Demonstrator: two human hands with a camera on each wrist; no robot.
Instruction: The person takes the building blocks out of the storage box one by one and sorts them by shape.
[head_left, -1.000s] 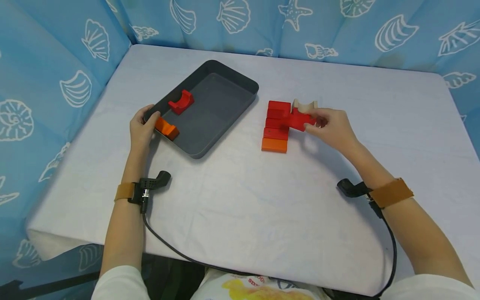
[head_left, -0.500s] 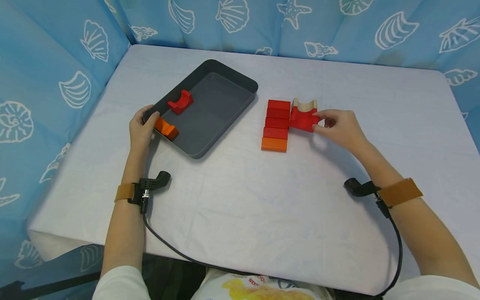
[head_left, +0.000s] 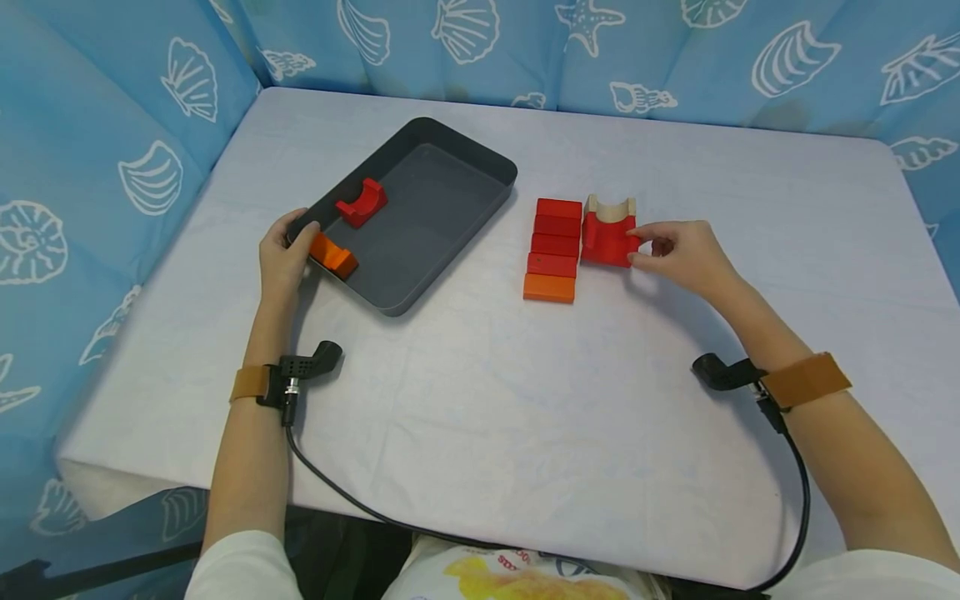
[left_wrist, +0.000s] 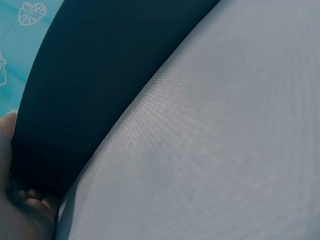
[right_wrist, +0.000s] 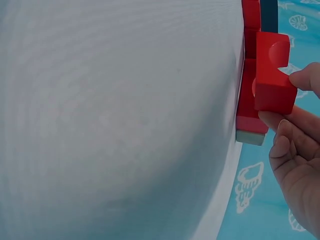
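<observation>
My left hand [head_left: 283,254] grips the near-left corner of a dark grey tray [head_left: 450,258], thumb over the rim. In the left wrist view, the tray's wall [left_wrist: 95,65] rises beside that hand. Inside the tray lie a red notched block [head_left: 363,205] and an orange block [head_left: 333,257]. My right hand [head_left: 678,254] pinches a red block [right_wrist: 275,95] with a curved notch by its right end, between thumb and fingers. From the head, this red block [head_left: 603,243] sits in front of an unpainted wooden notched block [head_left: 611,208], right of a column of red blocks [head_left: 555,225].
An orange block [head_left: 549,288] forms the near end of the column. White cloth [head_left: 465,417] covers the table, and a blue shell-patterned curtain [head_left: 525,50] hangs behind and at the left. A black cable [head_left: 352,504] runs from the left wrist camera across the table's front edge.
My right hand has shifted to the right, drawing the red block away from over the column to line up in front of the unpainted block. The left hand and tray stay put.
</observation>
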